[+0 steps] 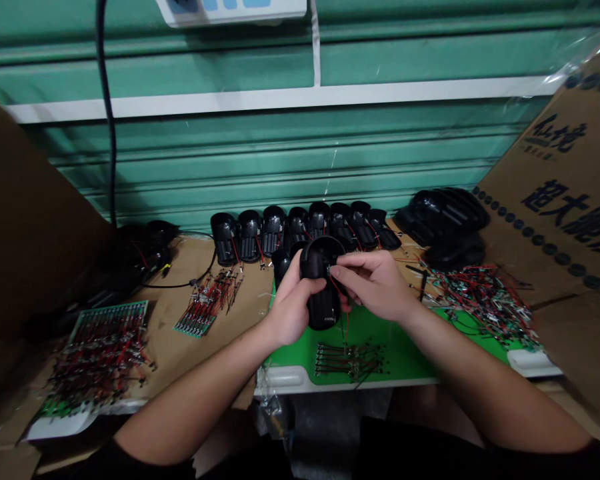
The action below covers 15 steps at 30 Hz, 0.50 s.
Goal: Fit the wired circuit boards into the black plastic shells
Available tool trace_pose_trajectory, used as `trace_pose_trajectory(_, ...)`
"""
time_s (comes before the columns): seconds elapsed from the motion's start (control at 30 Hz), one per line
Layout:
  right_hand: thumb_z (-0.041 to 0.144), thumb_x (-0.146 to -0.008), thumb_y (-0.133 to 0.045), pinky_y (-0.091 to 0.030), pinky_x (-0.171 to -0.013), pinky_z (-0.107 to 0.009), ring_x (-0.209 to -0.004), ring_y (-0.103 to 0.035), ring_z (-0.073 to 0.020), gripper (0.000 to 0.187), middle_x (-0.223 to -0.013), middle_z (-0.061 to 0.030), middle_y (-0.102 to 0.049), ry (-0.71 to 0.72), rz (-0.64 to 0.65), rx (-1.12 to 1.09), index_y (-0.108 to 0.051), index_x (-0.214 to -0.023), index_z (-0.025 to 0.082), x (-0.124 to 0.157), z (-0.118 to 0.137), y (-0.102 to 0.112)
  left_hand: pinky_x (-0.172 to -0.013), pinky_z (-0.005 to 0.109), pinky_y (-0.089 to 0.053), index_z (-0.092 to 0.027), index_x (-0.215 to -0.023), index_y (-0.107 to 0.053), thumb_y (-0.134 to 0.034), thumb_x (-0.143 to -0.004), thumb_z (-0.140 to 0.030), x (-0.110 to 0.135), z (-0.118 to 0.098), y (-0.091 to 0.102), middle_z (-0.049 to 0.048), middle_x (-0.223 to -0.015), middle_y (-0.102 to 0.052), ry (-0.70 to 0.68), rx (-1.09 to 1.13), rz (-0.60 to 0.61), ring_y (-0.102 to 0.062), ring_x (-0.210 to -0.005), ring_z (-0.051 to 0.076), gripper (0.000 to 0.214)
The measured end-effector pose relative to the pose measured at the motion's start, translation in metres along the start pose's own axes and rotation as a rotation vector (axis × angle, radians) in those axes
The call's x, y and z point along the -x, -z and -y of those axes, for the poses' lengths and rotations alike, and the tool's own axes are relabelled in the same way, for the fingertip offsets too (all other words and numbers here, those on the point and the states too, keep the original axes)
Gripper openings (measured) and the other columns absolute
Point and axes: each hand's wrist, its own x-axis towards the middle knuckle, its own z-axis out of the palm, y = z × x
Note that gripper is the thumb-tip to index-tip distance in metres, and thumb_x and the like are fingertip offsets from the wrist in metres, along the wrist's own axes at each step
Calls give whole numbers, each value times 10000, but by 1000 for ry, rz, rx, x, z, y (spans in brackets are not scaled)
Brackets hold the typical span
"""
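Note:
My left hand (295,303) is wrapped round a black plastic housing (323,307), its thumb across the front, holding it tilted up above a green board (295,353). Thumb and fingers of my right hand (373,283) are pinched together at the housing's right side. What sits between those fingertips is too small to make out; thin red wires (347,320) hang just below them. On the board under the housing lies a row of small wired parts (350,361). More black housings, partly hidden, stand right behind my left hand.
Several black housings (274,230) with red wires line the back. A tangled wire pile (485,303) and stacked black shells (443,217) lie right. Wired circuit panels (105,347) and a smaller bundle (205,303) lie left. Cardboard (555,193) walls the right; a black cable (107,113) hangs left.

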Motion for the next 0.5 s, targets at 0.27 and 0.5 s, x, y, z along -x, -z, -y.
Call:
trace_pose_trajectory(0.27, 532, -815, -927, -379, -384, -244, -431, -477, -107, 388, -565, 14, -601, 7, -39, 60, -765, -732, 189, -2, 3, 3, -767, 258, -650, -207, -1244, -578, -781, -794, -372, -3, 2, 5, 35, -1082, -715, -80, -91, -18, -737, -916, 140, 520)
trace_pose_trajectory(0.5, 450, -880, -807, -404, -460, -278, -473, -498, -146, 284, -565, 1, -587, 118, -603, 319, -801, -815, 173, -47, -6, 122, -760, 322, -686, -186, -1289, -569, -730, -896, -461, -8, -5, 17, 57, -1192, -644, -317, -255, -64, -731, -833, 111, 506)
